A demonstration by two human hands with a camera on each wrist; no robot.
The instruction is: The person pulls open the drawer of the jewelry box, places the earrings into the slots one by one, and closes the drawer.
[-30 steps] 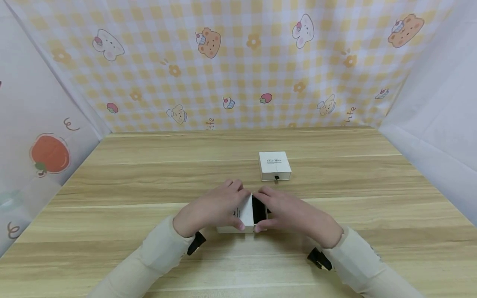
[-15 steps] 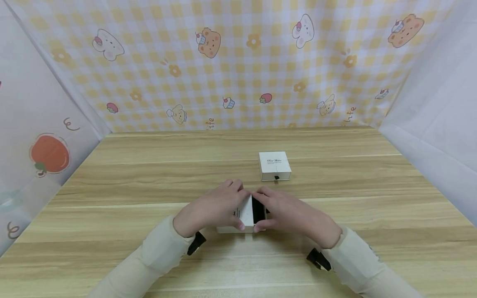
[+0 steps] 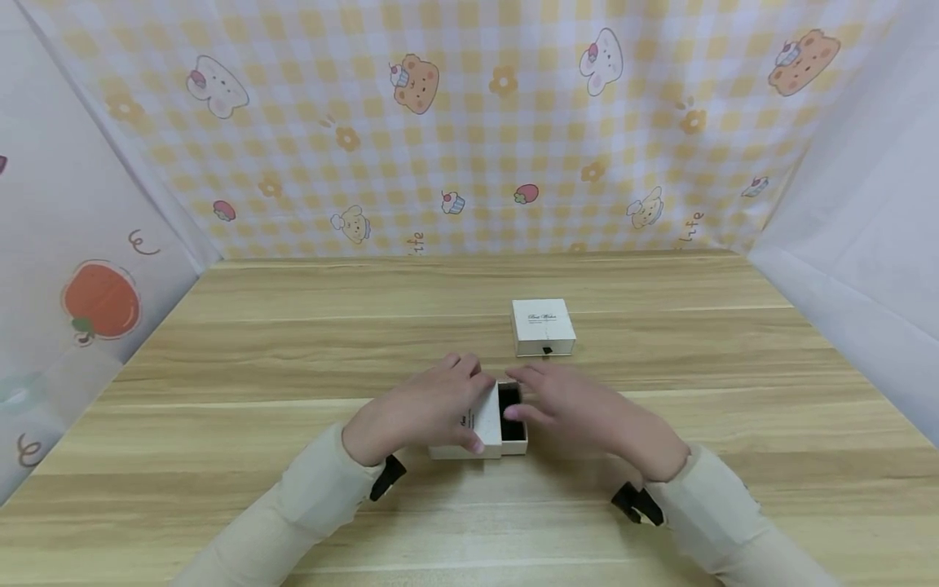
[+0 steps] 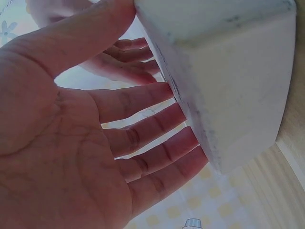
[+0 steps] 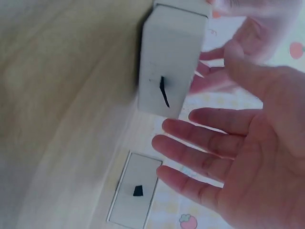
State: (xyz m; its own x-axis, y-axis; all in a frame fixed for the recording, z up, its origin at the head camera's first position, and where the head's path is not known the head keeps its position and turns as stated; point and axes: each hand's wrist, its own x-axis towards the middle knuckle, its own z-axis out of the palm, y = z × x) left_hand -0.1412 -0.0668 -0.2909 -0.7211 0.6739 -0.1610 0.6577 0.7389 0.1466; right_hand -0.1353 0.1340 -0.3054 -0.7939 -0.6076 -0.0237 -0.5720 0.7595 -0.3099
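A white drawer-style gift box (image 3: 487,424) sits on the table in front of me, its inner drawer (image 3: 519,447) slid partly out to the right and showing a black inside. My left hand (image 3: 425,408) grips the box's outer sleeve, thumb at the near side and fingers across the far side; the left wrist view shows the fingertips against the white sleeve (image 4: 238,86). Over the drawer's right end hovers my right hand (image 3: 565,403), fingers spread and holding nothing. In the right wrist view a black ribbon pull (image 5: 164,90) hangs from the drawer's front, just beyond those fingertips.
Farther back stands a second white box (image 3: 543,322), pushed shut, with printed lettering on top and a short black tab (image 5: 138,191) facing me. A checked yellow curtain (image 3: 469,147) hangs behind the wooden table (image 3: 330,326), with white cloth on both sides.
My right thumb and fingers have come off the drawer, and that hand has shifted slightly right and opened. The left hand keeps its grip. The drawer stays partly out.
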